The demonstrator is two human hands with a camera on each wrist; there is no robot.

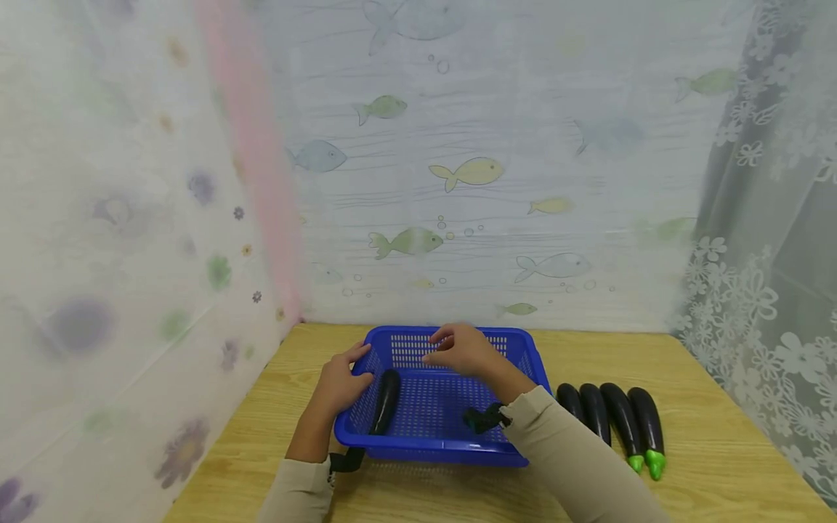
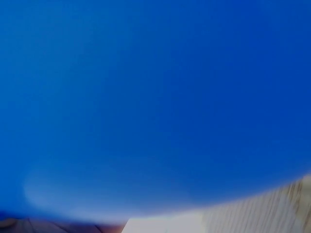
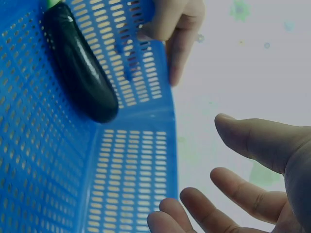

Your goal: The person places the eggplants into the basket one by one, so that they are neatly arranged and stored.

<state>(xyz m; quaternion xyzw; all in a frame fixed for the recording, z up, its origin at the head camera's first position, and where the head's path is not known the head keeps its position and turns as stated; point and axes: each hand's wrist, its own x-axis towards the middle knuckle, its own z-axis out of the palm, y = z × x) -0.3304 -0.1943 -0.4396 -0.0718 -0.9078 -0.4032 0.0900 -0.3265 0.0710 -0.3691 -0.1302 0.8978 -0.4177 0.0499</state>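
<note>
The blue basket [image 1: 425,442] sits on the wood-grain counter [image 1: 275,407], its far rim close to the counter's back edge. One eggplant [image 1: 387,399] lies inside, lengthwise along the basket's left wall, its stem end toward the near rim; to its right, the perforated floor offers broad room. The left hand [image 1: 343,381] grips the basket's left rim, thumb inside, other fingers over the edge. The right hand [image 1: 467,351] hovers above the basket's far half, its thumb and fingers spread apart and holding nothing. Just right of the basket, four eggplants [image 1: 621,418] lie side by side, green caps showing on the two farthest from it; the gap to the rim is narrow. Bare counter runs from the basket's left side to the left edge, and beyond the row to the right edge.
</note>
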